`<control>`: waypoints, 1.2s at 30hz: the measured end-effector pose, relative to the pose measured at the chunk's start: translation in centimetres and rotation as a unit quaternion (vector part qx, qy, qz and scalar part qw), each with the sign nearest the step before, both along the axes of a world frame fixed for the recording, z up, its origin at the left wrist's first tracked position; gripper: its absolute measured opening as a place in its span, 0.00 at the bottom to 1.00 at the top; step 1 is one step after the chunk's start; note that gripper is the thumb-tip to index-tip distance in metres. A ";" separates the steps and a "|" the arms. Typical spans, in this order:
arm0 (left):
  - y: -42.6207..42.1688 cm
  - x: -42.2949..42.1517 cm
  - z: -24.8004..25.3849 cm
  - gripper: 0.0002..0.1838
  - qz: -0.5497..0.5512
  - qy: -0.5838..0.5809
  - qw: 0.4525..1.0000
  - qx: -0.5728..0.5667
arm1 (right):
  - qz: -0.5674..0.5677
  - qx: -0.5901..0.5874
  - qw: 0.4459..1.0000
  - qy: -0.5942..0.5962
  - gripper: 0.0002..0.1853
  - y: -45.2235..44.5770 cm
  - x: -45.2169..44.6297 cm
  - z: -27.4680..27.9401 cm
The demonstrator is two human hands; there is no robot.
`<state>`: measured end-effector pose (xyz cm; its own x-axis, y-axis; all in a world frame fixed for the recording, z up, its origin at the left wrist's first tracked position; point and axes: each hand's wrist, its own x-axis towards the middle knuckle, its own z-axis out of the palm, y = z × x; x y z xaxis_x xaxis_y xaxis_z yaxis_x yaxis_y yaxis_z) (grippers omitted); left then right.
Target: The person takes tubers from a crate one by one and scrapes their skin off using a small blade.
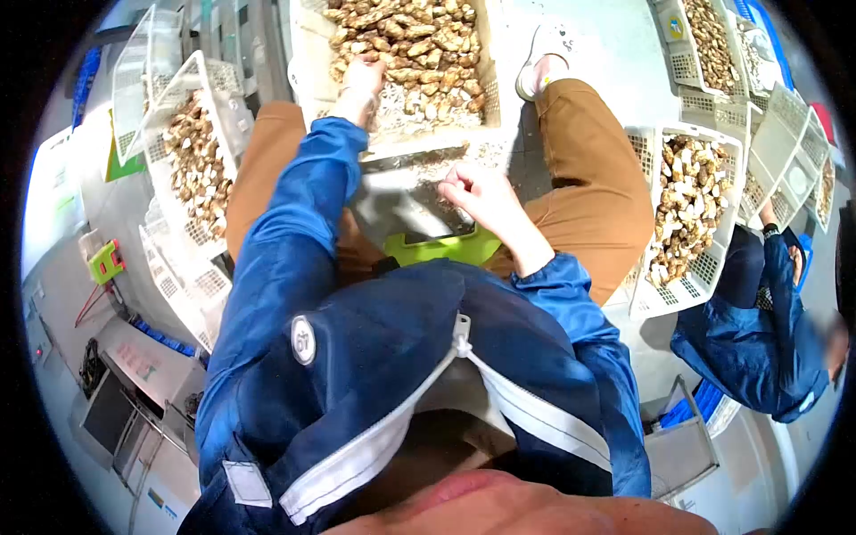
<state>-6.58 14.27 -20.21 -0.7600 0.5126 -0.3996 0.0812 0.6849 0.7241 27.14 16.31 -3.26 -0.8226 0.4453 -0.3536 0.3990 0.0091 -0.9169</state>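
Observation:
A white plastic crate point(492, 67) stands before me between my knees, filled with brown-and-white pieces that look like mushrooms point(419, 40). My left hand point(364, 78) reaches over the crate's left side and touches the pile. Its fingertips are partly hidden, so I cannot tell whether they grip a piece. My right hand point(477, 189) hovers near the crate's front edge, above the floor. Its fingers are curled together in a pinch; anything between them is too small to make out. Crumbs and trimmings lie along the crate's near side.
Crates of similar pieces stand on the left point(192, 165) and right point(687, 209), with another at the upper right point(709, 45). A co-worker in blue point(758, 339) sits at far right. A yellow-green object point(446, 248) lies between my legs.

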 end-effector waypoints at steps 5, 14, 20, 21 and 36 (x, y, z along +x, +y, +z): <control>1.9 2.9 -2.9 0.27 0.089 0.173 0.981 0.017 | -0.045 -0.117 0.992 -0.023 0.09 1.2 -0.3 -0.7; -4.6 9.6 17.5 0.26 0.026 -0.395 0.876 0.277 | -0.117 0.035 0.980 0.155 0.07 1.7 -0.9 1.8; -10.8 16.6 28.1 0.26 -0.036 -0.401 0.870 0.285 | -0.062 0.069 0.958 0.273 0.06 0.8 -1.0 8.7; -11.6 17.4 29.0 0.26 -0.060 -0.368 0.886 0.276 | -0.046 0.076 0.955 0.283 0.06 0.4 -0.8 9.7; -16.0 22.1 34.0 0.27 -0.135 -0.263 0.903 0.311 | -0.055 -0.109 0.948 0.295 0.06 -3.2 2.8 14.7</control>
<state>15.56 -1.69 13.75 -0.3625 0.9004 -0.2403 -0.2833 0.1392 0.9489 29.97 13.16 11.43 -0.8589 0.5087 0.0595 -0.1955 -0.2183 -0.9561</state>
